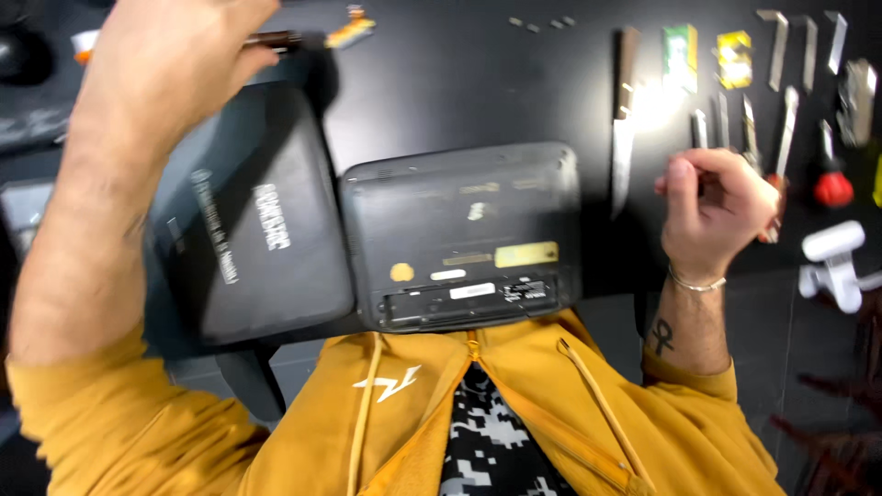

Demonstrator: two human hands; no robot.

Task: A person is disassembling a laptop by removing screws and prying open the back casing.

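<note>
A grey netbook (459, 230) lies bottom side up on the black table, close to my chest, with an open bay (469, 298) along its near edge. A dark flat device (248, 220) lies tilted beside it on the left. My left hand (175, 55) is raised above that device at the top left, closed on a thin dark tool (280, 39) that points right toward an orange-tipped piece (351, 28). My right hand (717, 202) hovers right of the netbook with fingers curled into a fist; whether it holds anything is unclear.
A knife (625, 119) lies just right of the netbook. Beyond my right hand are rows of metal blades and picks (790, 55), a green pack (680, 55), a yellow pack (735, 57), a red-handled tool (832, 184) and a white object (831, 253). Small screws (542, 23) lie at the far edge.
</note>
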